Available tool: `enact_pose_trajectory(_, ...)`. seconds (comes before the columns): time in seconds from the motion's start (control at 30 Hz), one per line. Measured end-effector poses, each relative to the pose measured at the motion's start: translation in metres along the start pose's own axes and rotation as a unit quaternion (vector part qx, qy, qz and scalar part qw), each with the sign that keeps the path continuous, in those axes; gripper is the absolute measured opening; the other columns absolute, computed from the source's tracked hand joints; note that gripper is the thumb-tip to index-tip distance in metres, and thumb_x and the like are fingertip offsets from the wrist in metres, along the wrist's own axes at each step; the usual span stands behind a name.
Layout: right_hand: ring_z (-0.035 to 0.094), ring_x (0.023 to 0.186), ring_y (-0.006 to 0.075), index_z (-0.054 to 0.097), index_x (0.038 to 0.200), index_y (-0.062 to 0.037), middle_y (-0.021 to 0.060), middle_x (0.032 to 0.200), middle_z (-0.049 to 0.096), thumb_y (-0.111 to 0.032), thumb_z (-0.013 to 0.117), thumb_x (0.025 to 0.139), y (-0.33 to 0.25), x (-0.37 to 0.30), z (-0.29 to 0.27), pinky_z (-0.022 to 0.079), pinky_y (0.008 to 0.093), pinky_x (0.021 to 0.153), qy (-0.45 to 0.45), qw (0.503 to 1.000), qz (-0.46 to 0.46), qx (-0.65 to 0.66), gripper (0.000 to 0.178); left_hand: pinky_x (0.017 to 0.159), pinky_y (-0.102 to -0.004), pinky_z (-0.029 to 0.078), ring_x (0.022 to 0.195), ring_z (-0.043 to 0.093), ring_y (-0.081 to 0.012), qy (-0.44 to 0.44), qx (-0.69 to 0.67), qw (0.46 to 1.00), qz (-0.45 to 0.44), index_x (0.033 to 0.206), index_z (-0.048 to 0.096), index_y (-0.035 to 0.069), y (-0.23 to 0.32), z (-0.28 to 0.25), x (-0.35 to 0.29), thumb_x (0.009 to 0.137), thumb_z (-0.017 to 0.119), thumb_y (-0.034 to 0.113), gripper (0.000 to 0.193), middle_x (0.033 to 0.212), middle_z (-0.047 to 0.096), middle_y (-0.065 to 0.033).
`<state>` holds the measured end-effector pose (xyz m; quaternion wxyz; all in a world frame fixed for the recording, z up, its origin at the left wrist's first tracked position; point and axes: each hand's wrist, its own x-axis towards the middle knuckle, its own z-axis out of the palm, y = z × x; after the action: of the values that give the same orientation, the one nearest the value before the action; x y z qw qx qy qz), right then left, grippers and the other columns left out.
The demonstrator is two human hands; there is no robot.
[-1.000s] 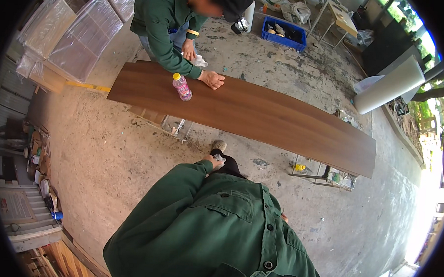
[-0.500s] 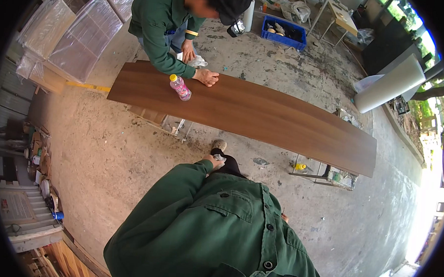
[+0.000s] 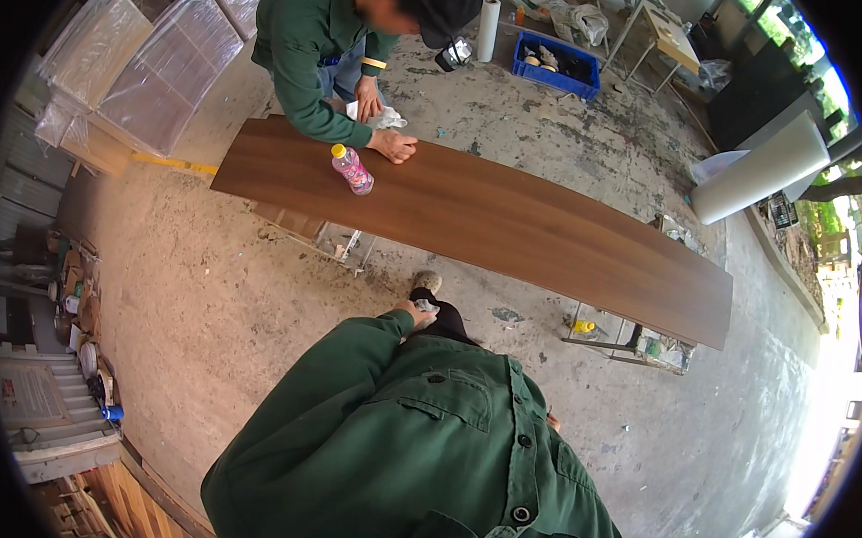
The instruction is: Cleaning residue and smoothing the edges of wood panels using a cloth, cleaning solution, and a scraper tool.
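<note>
Concrete floor [image 3: 208, 307] lies under you; your left hand [image 3: 416, 313] closes its grip on a crumpled cloth [image 3: 427, 307], near the long brown surface [image 3: 510, 224]. Your right hand is hidden. A co-worker's bottle [image 3: 352, 169] lies there; a blue crate [image 3: 555, 63] holds small items.

Right hand [image 3: 551, 423] mostly hidden behind jacket [image 3: 423, 461] — perhaps pocketed.

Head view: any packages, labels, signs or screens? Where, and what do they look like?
Bottle: lying tilted on the long brown board, yellow cap, pink patterned label.
Wrapped panels: leaning at upper left, flat rectangles in clear plastic film.
Blue crate: on the floor at the top, rectangular, small items inside.
White roll: upright beside the crate.
No screens; the wearer's left hand holds only a small pale thing.
</note>
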<state>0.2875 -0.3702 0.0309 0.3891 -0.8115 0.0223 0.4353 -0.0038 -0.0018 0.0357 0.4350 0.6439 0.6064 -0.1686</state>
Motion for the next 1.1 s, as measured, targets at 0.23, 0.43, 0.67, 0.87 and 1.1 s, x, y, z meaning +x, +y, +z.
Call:
enact_pose_trajectory(0.23,0.045,0.039,0.0138,0.063,0.076,-0.0027,0.0065,0.056,0.056,-0.021,0.059,0.072,-0.001,0.001,-0.001,0.036,0.0282,0.036,0.002,1.0,0.003,0.008,0.02,0.085,-0.037,0.043,0.1,0.054,-0.0325,0.011,-0.002,1.0,0.013,0.108,0.054,-0.003,-0.002,0.005,0.003,0.064,0.062,0.058,0.076,0.109,0.055,-0.0225)
enact_pose_trajectory(0.43,0.047,0.041,0.0143,0.064,0.077,-0.0022,0.0069,0.057,0.057,-0.02,0.059,0.072,0.0,0.0,-0.003,0.037,0.0278,0.038,0.003,1.0,-0.001,0.026,0.019,0.084,-0.0373,0.044,0.098,0.055,-0.0333,0.022,0.002,1.0,0.008,0.105,0.056,-0.004,-0.002,0.007,0.003,0.063,0.062,0.058,0.075,0.106,0.056,-0.0236)
enact_pose_trajectory(0.67,0.046,0.041,0.0142,0.064,0.078,-0.0027,0.0067,0.057,0.057,-0.02,0.059,0.072,0.001,0.0,-0.004,0.037,0.0278,0.038,0.001,1.0,0.008,0.025,0.019,0.084,-0.0377,0.044,0.098,0.055,-0.0335,0.028,0.009,0.999,0.02,0.104,0.056,-0.005,0.0,0.008,0.003,0.063,0.062,0.059,0.076,0.105,0.056,-0.0236)
enact_pose_trajectory(0.87,0.046,0.04,0.014,0.064,0.078,-0.0033,0.0064,0.057,0.056,-0.019,0.059,0.072,0.0,0.002,-0.004,0.036,0.0278,0.037,-0.003,1.0,0.016,0.023,0.018,0.085,-0.0378,0.043,0.101,0.053,-0.0324,-0.018,0.01,1.0,-0.02,0.11,0.053,-0.004,0.004,0.001,0.001,0.064,0.061,0.06,0.079,0.111,0.053,-0.0224)
enact_pose_trajectory(1.1,0.045,0.039,0.014,0.064,0.079,-0.0036,0.0064,0.057,0.056,-0.02,0.059,0.073,-0.001,0.002,-0.003,0.036,0.0281,0.036,0.004,1.0,0.018,0.017,0.018,0.084,-0.0381,0.044,0.099,0.054,-0.0322,-0.011,0.012,1.0,-0.022,0.108,0.054,-0.003,0.01,0.001,0.0,0.064,0.061,0.059,0.076,0.109,0.054,-0.0227)
